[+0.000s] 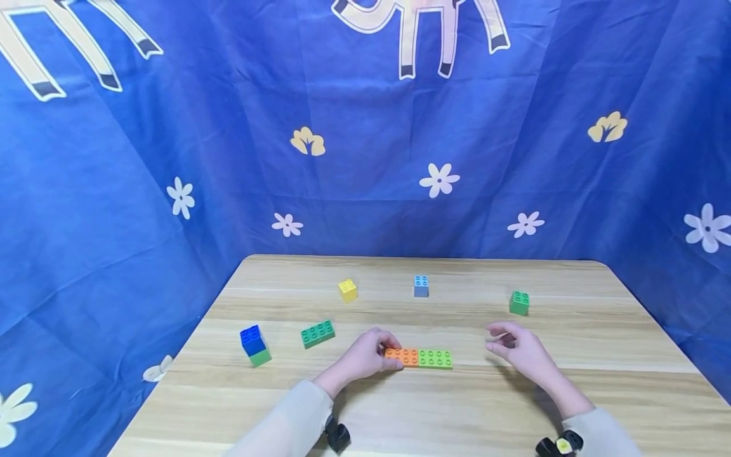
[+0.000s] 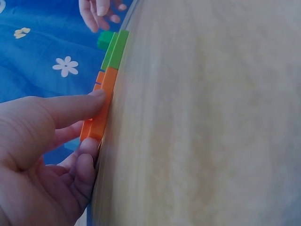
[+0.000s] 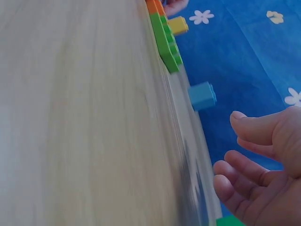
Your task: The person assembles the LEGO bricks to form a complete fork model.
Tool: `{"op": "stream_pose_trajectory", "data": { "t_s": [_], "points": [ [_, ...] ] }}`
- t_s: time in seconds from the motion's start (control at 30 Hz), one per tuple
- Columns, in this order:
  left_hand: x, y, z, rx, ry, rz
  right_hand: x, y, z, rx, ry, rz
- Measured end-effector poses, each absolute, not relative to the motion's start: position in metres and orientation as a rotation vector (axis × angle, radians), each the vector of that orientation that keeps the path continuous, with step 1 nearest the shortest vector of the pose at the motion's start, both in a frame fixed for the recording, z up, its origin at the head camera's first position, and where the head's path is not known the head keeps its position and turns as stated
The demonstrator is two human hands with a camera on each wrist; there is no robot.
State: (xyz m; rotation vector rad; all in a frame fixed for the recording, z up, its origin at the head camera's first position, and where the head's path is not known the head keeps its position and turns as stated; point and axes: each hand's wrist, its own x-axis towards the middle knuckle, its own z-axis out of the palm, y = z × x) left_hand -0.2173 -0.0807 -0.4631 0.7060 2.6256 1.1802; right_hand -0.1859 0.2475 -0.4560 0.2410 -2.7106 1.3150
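My left hand (image 1: 371,355) pinches an orange building brick (image 1: 402,357) between thumb and fingers, low on the table. A lime green brick (image 1: 435,359) lies end to end with it, on its right, studs up. In the left wrist view the thumb presses along the side of the orange brick (image 2: 104,106), and the lime brick (image 2: 118,49) lines up beyond it. My right hand (image 1: 516,349) hovers over the table to the right of the lime brick, fingers loosely bent, nothing between them. A green brick (image 1: 519,303) stands just behind the right hand.
On the wooden table (image 1: 457,419) stand a yellow brick (image 1: 348,291) and a light blue brick (image 1: 421,286) toward the back. A long dark green brick (image 1: 318,334) lies at left, near a stack of a blue brick (image 1: 253,339) on a green one (image 1: 260,357). Behind hangs a blue curtain (image 1: 365,209).
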Motion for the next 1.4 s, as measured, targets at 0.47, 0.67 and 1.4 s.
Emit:
{"op": "stream_pose_trajectory", "data": {
  "t_s": [0.47,0.67,1.4],
  "points": [
    [-0.217,-0.080,-0.464,0.691,2.620,1.178,-0.197,0.288,-0.458,0.094,-2.641,1.245],
    [-0.215,-0.081,-0.465,0.692,2.620,1.188,-0.201,0.298,-0.458,-0.011,-2.592,1.258],
    [-0.215,-0.083,-0.463,0.704,2.595,1.200,-0.232,0.308,-0.454,-0.250,-2.573,1.355]
  ]
}}
